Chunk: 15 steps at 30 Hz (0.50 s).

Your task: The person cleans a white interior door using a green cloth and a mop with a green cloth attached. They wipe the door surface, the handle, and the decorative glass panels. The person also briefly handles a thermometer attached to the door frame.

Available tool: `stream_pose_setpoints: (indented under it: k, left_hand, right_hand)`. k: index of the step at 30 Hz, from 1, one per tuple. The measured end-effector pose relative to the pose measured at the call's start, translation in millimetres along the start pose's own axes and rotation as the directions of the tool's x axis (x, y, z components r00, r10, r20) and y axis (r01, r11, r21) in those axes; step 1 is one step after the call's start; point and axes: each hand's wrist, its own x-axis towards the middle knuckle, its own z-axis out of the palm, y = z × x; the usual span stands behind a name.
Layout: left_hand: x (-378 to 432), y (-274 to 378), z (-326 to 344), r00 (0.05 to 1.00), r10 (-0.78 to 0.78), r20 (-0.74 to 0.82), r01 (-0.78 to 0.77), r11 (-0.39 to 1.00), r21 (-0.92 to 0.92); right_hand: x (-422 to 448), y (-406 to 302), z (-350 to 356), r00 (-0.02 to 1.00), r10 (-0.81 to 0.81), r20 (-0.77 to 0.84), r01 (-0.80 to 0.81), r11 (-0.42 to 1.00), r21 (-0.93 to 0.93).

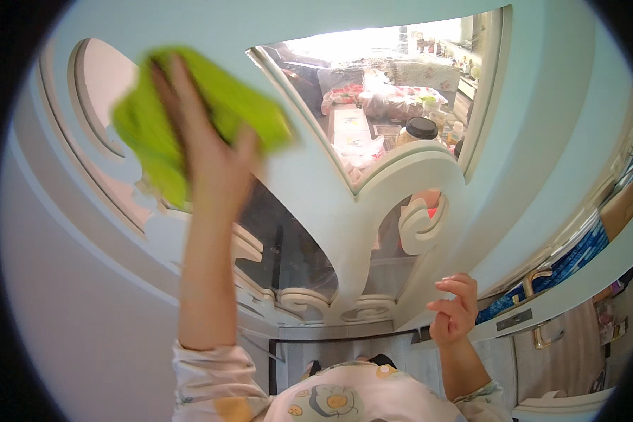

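Note:
My left hand [216,153] is raised high at the left, its fingers spread over a bright green cloth [237,100]. The cloth lies between the hand and a white door or partition panel [316,184] with scroll-shaped trim; both hand and cloth are slightly blurred. Whether the cloth touches the panel cannot be told. Glazed openings [295,248] show between the curved trim pieces. Lower right, my right hand [455,311] holds nothing, its fingers loosely bent and apart, near the panel's lower right part.
Through the upper glass show a dark-lidded jar [421,128], plastic bags and boxes. At the right are a door edge with a metal latch plate [514,319], a curved handle [535,282] and a person's arm [623,203] beside blue patterned fabric [575,258]. Grey flooring [416,356] lies below.

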Motion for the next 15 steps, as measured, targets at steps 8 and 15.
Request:
stream_pose_setpoints:
  k: [8,15]
  left_hand:
    - [23.9,-6.7,5.1,0.959,0.254,-0.128,-0.188,0.904,0.383]
    - [-83.4,49.3,-2.0,0.382,-0.043,0.923,-0.046,0.997,0.065]
  right_hand:
    - [-10.1,9.5,10.0,0.999,0.046,0.004,-0.047,0.998,0.047]
    - [-1.9,6.4,33.9,0.997,0.004,0.072,-0.013,0.991,0.132]
